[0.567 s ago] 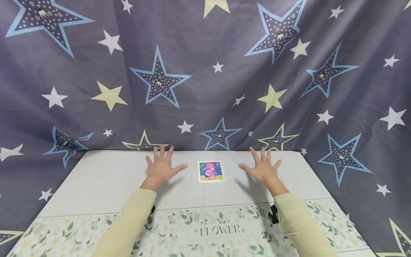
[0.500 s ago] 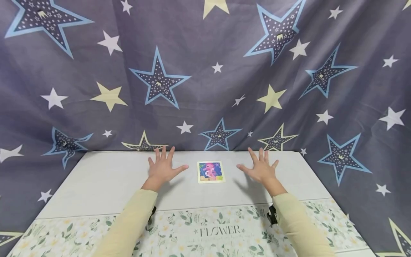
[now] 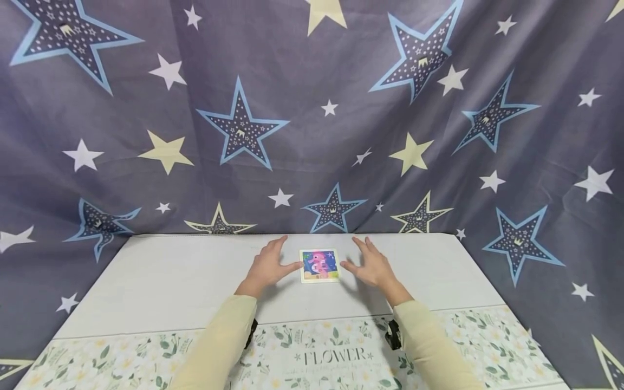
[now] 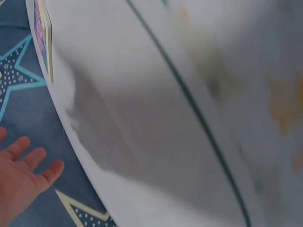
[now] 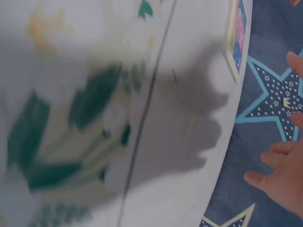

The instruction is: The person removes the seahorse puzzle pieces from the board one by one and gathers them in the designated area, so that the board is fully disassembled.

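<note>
A square seahorse picture board (image 3: 319, 266) with a pale border lies flat on the white part of the table, a pink seahorse on its blue ground. Its pale, thick edge shows in the left wrist view, where the board (image 4: 42, 38) is cut off at the top. My left hand (image 3: 267, 266) hovers at the board's left, thumb tip right at that edge. Mirroring it, my right hand (image 3: 374, 268) is at the right, its thumb tip close to the board's right edge. Both hands have fingers extended and hold nothing; in the right wrist view the right hand (image 5: 284, 175) shows spread fingers.
A table cover with a floral band (image 3: 336, 336) and the word FLOWER runs along the near side. Behind the table and at its sides hangs a grey curtain (image 3: 302, 135) printed with stars. Dark wrist straps (image 3: 392, 335) show below the sleeves.
Both hands have moved inward toward the board from either side, and their spread fingers have drawn closer together. The board keeps its place on the table, while the head view tilts slightly up.
</note>
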`<state>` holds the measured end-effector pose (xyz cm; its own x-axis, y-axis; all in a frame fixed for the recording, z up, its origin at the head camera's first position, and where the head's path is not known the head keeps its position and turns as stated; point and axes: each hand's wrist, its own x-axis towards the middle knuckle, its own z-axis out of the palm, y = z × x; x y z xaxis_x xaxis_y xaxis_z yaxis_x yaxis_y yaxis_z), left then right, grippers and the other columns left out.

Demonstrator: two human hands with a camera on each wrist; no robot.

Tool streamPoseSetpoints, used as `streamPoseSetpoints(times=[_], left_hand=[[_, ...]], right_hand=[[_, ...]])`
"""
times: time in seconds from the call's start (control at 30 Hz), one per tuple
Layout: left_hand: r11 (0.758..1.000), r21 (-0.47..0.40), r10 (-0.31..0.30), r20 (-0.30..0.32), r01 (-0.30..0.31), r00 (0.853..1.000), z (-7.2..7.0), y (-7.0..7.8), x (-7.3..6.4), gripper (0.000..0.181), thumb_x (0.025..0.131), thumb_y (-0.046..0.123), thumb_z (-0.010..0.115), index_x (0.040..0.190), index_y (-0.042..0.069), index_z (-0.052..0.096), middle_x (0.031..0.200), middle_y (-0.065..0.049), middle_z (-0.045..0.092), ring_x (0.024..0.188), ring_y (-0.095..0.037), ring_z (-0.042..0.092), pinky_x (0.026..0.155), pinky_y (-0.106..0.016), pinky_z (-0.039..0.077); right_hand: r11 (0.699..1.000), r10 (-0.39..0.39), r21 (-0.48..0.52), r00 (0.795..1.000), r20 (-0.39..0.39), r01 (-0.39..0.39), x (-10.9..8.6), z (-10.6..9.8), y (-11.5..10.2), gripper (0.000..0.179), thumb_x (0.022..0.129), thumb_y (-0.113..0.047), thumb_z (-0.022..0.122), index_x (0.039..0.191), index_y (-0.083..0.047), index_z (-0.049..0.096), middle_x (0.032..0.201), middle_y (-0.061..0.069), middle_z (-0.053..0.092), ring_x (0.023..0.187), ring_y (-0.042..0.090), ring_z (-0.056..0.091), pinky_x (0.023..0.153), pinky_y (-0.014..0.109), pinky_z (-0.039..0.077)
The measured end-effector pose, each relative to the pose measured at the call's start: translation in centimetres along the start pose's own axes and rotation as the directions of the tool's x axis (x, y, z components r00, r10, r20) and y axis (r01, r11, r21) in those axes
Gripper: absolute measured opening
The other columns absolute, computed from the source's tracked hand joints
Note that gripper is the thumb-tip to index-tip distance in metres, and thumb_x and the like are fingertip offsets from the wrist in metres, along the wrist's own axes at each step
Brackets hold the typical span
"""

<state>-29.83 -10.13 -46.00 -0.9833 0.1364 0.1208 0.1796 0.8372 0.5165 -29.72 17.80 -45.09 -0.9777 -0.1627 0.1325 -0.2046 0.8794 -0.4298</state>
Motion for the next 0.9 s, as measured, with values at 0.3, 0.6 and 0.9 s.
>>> streamPoseSetpoints(times=[0.3, 0.6, 0.9], left_hand=[[0.995, -0.096, 0.026, 0.040, -0.022, 0.999, 2.1, 1.3, 0.1, 0.081, 0.079, 0.047, 0.070, 0.144, 0.012, 0.035, 0.138, -0.018, 0.045, 0.126, -0.037, 0.044, 0.102, -0.056, 0.035], [0.995, -0.099, 0.039, 0.069, -0.032, 0.997, 3.5, 2.0, 0.2, 0.078, 0.077, 0.044, 0.072, 0.141, 0.014, 0.040, 0.132, -0.016, 0.050, 0.120, -0.037, 0.048, 0.099, -0.054, 0.038], [0.995, -0.031, 0.092, 0.057, -0.090, 0.994, 4.3, 2.1, 0.3, 0.074, 0.075, 0.048, 0.072, 0.134, 0.010, 0.048, 0.121, -0.014, 0.057, 0.111, -0.034, 0.053, 0.093, -0.054, 0.041]], right_hand=[[0.995, -0.019, 0.098, 0.998, 0.059, 0.013, 0.3, 2.7, -0.5, 0.073, 0.083, -0.047, 0.064, 0.143, -0.015, 0.037, 0.148, 0.022, 0.033, 0.135, 0.040, 0.032, 0.107, 0.056, 0.028], [0.993, -0.033, 0.118, 0.997, 0.067, 0.025, 0.5, 4.3, -1.0, 0.069, 0.081, -0.040, 0.067, 0.139, -0.011, 0.043, 0.142, 0.022, 0.041, 0.133, 0.038, 0.037, 0.107, 0.052, 0.030], [0.990, -0.041, 0.135, 0.996, 0.076, 0.031, 0.5, 5.2, -1.4, 0.069, 0.080, -0.040, 0.068, 0.138, -0.011, 0.044, 0.141, 0.024, 0.040, 0.130, 0.041, 0.039, 0.104, 0.054, 0.033]])
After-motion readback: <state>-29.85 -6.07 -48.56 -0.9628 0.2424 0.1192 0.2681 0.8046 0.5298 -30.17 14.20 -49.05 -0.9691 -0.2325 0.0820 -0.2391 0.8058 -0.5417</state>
